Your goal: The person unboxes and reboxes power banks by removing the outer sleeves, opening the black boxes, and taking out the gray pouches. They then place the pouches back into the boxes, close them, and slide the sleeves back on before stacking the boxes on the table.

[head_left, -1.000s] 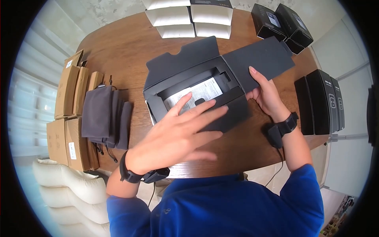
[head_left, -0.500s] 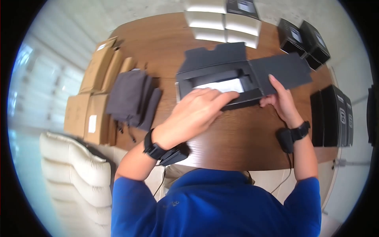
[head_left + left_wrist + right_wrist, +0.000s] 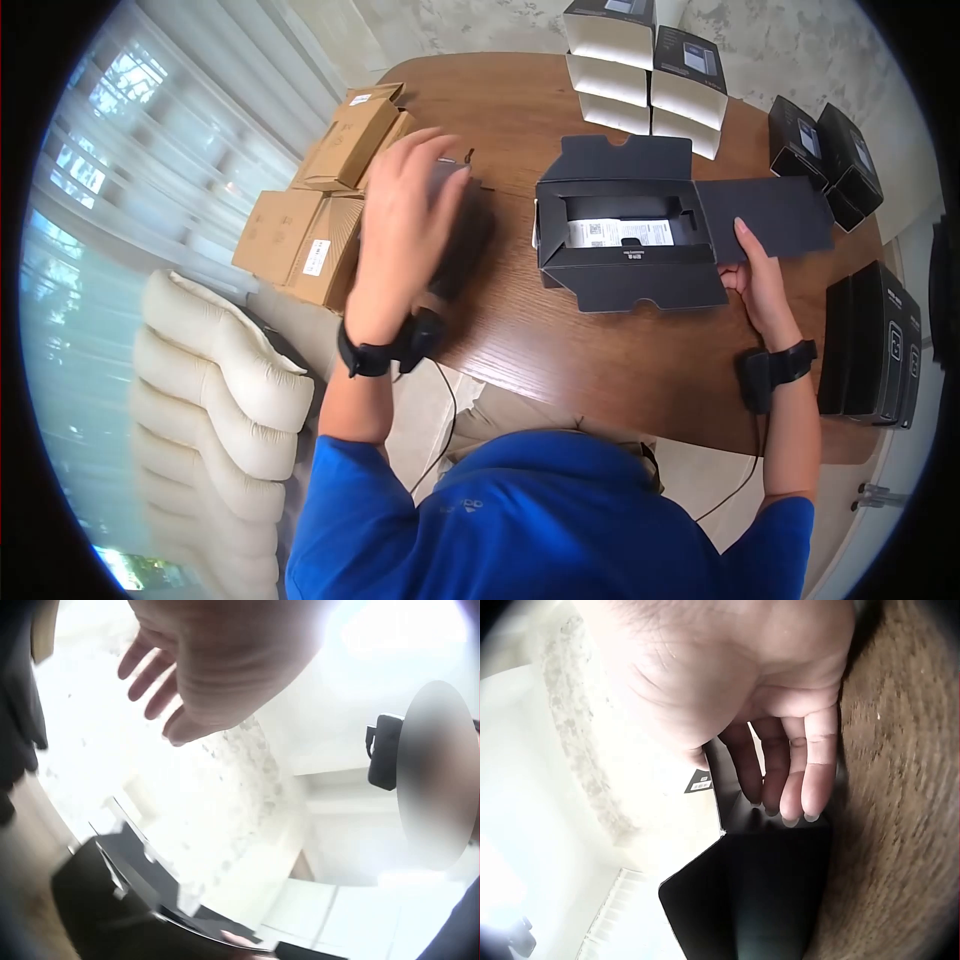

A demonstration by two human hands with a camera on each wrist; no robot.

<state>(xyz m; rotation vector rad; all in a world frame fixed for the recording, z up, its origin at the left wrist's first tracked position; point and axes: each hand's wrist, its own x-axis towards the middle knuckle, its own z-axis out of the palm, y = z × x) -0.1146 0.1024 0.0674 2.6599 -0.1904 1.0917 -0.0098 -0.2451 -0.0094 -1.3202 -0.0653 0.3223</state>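
Observation:
An open black cardboard box lies on the table with its flaps spread. A white printed sheet shows inside its tray. My right hand pinches the box's right side flap, thumb on top and fingers beneath; the right wrist view shows those fingers curled against the dark card. Over a stack of dark grey drawstring pouches hovers my left hand, thumb apart from the other fingers and nothing held. The hand hides much of the stack. In the left wrist view the pouches are at the left edge.
Brown cardboard boxes line the table's left edge. White-ended black boxes are stacked at the back, with two black boxes at back right and more black boxes at right. A cream padded chair stands lower left.
My left hand has left the box and its printed sheet and moved left to the pouches. My right hand still holds the side flap. The head view has swung left.

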